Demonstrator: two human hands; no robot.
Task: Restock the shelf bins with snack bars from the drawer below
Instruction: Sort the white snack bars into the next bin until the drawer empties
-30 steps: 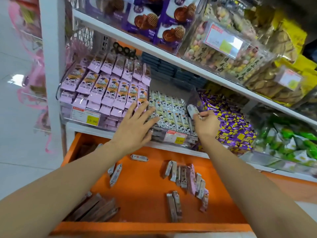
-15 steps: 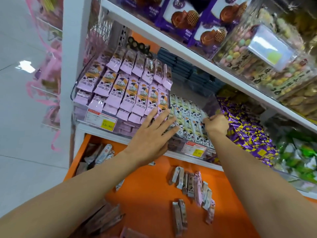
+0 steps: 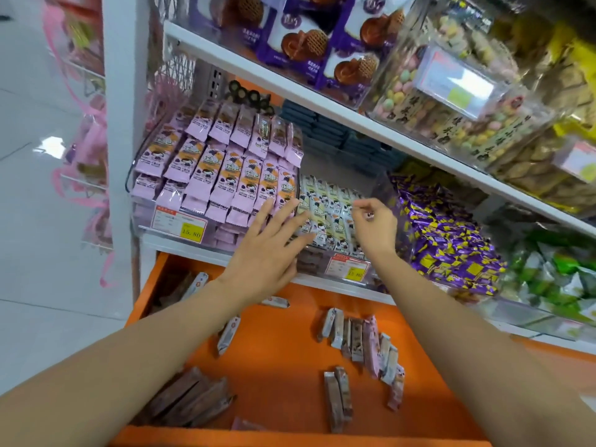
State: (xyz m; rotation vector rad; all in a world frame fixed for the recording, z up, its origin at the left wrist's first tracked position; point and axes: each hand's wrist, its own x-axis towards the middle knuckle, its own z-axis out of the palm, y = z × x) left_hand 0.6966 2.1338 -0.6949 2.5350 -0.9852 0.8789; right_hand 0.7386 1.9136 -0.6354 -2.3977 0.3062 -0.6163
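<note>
The orange drawer (image 3: 283, 356) stands pulled out below the shelf. Loose snack bars (image 3: 361, 340) lie in a row inside it, with brown bars (image 3: 190, 398) at its front left and a pair (image 3: 337, 395) near the middle. Above it, a clear bin holds rows of white cow-print bars (image 3: 329, 208). My left hand (image 3: 274, 243) rests flat, fingers spread, on the bars at this bin's front left. My right hand (image 3: 374, 224) hovers over the bin's right side with fingers loosely curled and nothing visible in them.
A bin of pink bars (image 3: 225, 175) sits left of the white ones, purple candies (image 3: 445, 250) and green packets (image 3: 561, 279) to the right. The upper shelf (image 3: 322, 103) overhangs the bins. A white post (image 3: 124, 130) bounds the left side.
My right hand carried a white bar into the cow-print bin and has let it go. My left hand stayed on the bin's front. The camera moved closer.
</note>
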